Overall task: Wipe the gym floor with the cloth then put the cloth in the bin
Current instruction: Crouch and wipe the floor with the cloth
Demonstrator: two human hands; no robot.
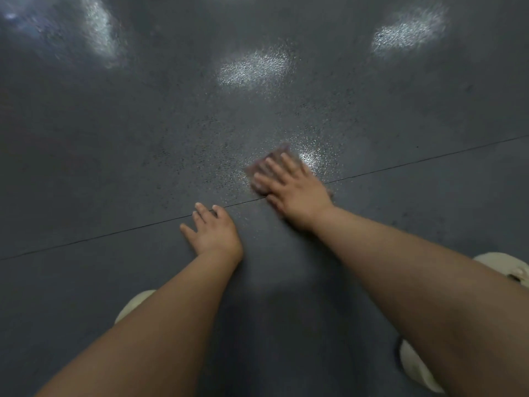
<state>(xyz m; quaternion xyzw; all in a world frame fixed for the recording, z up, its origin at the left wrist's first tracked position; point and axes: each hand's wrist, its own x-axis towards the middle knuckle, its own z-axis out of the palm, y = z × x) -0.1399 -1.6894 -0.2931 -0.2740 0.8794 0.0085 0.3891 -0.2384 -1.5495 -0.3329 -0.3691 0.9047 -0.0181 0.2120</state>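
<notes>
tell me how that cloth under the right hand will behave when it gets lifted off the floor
Probably floppy: the cloth lies flat and thin under the right hand, whose straight fingers press it down. Likely light, since one flat palm seems enough to work it. It may slide easily, as the gym floor around it looks glossy, possibly damp; the blur hides its texture.

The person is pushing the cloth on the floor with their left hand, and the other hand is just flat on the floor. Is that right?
Not quite. The head view shows the right hand pressing flat on the cloth, not the left. The left hand is the one resting flat on the floor with nothing under it.
</notes>
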